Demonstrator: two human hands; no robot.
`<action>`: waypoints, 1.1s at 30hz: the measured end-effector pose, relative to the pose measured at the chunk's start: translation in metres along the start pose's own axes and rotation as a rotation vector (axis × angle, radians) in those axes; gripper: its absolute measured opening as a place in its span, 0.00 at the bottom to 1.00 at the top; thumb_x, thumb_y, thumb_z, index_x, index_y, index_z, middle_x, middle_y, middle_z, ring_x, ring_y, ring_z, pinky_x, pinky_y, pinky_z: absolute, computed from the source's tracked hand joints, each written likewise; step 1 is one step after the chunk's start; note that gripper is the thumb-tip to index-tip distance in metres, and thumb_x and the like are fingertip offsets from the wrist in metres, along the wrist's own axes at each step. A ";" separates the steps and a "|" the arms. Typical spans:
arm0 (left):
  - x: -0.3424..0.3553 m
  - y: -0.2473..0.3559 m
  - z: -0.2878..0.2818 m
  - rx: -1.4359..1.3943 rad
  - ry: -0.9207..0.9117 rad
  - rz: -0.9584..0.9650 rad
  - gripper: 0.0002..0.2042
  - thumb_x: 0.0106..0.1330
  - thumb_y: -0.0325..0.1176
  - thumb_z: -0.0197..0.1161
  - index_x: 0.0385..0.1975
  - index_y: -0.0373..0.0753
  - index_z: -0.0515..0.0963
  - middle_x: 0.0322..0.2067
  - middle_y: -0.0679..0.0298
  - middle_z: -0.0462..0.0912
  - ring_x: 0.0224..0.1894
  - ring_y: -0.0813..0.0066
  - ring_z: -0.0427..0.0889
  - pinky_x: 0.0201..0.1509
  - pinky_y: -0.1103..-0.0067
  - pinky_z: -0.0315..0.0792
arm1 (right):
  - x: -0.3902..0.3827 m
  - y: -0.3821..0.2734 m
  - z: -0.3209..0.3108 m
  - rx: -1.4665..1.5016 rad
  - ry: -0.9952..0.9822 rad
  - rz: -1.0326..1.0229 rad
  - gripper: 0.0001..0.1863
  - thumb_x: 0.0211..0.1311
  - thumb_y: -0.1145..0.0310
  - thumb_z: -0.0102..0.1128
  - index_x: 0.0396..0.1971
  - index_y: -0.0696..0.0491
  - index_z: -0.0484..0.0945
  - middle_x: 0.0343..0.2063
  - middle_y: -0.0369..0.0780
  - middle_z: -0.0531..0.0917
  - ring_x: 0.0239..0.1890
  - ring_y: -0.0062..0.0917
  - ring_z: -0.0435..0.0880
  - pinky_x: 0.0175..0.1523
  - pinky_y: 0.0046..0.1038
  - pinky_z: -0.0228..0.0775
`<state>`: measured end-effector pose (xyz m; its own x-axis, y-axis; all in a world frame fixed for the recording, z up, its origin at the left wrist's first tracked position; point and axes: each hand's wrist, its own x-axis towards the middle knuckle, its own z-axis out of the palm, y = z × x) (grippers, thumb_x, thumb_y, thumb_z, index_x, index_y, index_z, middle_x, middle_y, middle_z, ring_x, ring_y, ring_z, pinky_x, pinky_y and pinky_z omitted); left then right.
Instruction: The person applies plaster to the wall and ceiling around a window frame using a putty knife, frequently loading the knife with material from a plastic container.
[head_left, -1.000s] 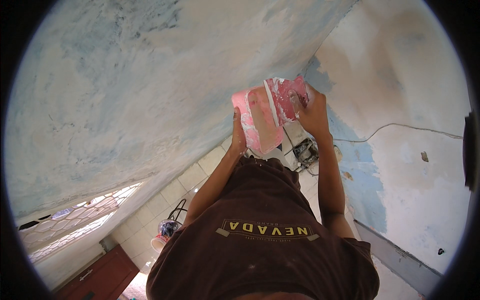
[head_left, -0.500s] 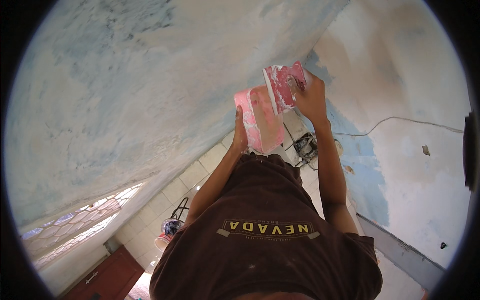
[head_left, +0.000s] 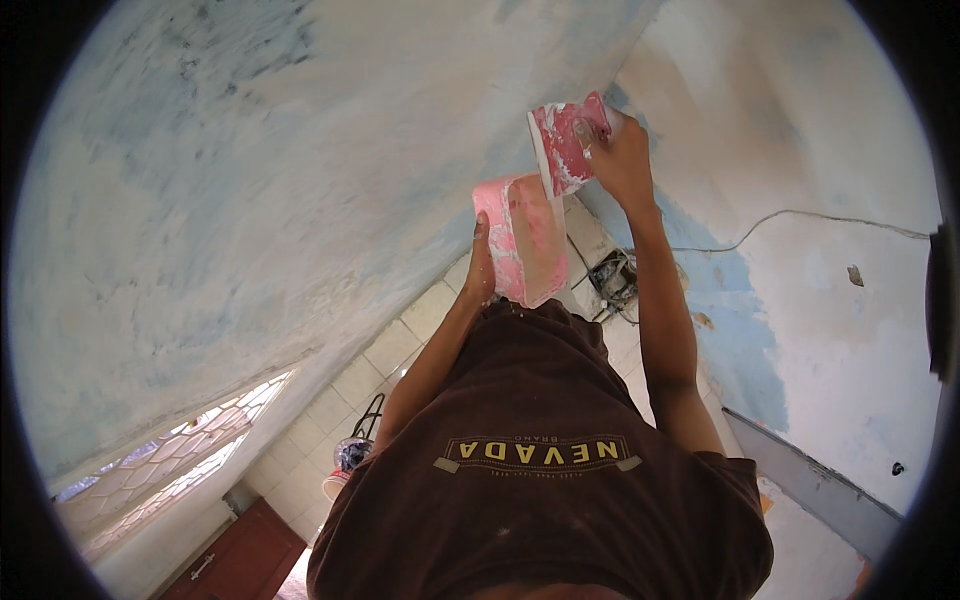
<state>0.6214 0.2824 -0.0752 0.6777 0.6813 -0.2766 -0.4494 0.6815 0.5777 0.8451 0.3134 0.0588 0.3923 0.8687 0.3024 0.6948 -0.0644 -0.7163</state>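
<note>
My left hand (head_left: 482, 262) is wrapped round the side of a pink plastic tub (head_left: 505, 250), which is tilted and smeared with white filler. Tan filler coats what shows of its inside. My right hand (head_left: 622, 160) grips a red putty knife (head_left: 562, 150) with a wide blade, streaked with white filler. The knife stands just above the tub's far right rim; whether its lower corner touches the rim I cannot tell. My right thumb lies across the knife's face, while the other fingers are mostly hidden behind it.
A patchy wall (head_left: 250, 200) rises on the left, meeting a second wall (head_left: 800, 130) along a corner. A cable (head_left: 790, 212) runs over the right wall. On the tiled floor (head_left: 390, 350) are a dark, dirty object (head_left: 613, 280) and a container (head_left: 350, 455). A red-brown door (head_left: 240, 560) is lower left.
My right hand and the putty knife have risen slightly, away from the tub's inside. The tub stays nearly in place in my left hand. The view has shifted a little.
</note>
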 end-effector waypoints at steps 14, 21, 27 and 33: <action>-0.001 -0.002 0.002 0.042 0.014 -0.031 0.43 0.76 0.69 0.33 0.74 0.35 0.58 0.66 0.50 0.72 0.65 0.57 0.76 0.71 0.62 0.72 | 0.009 0.009 -0.001 -0.024 -0.002 0.124 0.11 0.57 0.68 0.65 0.29 0.62 0.80 0.22 0.55 0.81 0.28 0.54 0.81 0.36 0.45 0.71; 0.004 -0.010 -0.010 0.034 0.071 -0.013 0.42 0.76 0.68 0.35 0.74 0.36 0.58 0.66 0.50 0.72 0.66 0.57 0.75 0.69 0.63 0.72 | 0.011 0.013 -0.002 -0.080 0.063 0.154 0.11 0.61 0.67 0.66 0.36 0.61 0.82 0.21 0.48 0.82 0.23 0.36 0.77 0.35 0.36 0.71; 0.003 -0.007 -0.008 0.067 0.137 -0.017 0.42 0.76 0.69 0.35 0.74 0.36 0.58 0.66 0.51 0.72 0.67 0.57 0.75 0.69 0.62 0.72 | 0.008 0.001 -0.025 -0.005 0.034 0.133 0.11 0.59 0.68 0.66 0.33 0.62 0.82 0.22 0.54 0.82 0.28 0.52 0.82 0.37 0.43 0.73; 0.002 0.006 0.012 0.034 0.059 -0.017 0.43 0.75 0.70 0.36 0.74 0.36 0.59 0.67 0.50 0.71 0.66 0.55 0.75 0.71 0.59 0.71 | 0.003 -0.016 -0.034 -0.105 -0.144 0.056 0.12 0.59 0.68 0.63 0.35 0.63 0.79 0.26 0.56 0.81 0.31 0.53 0.81 0.40 0.43 0.74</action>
<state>0.6273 0.2849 -0.0634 0.6492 0.6852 -0.3302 -0.4177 0.6840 0.5981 0.8560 0.3005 0.0927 0.3475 0.9230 0.1655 0.7364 -0.1593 -0.6575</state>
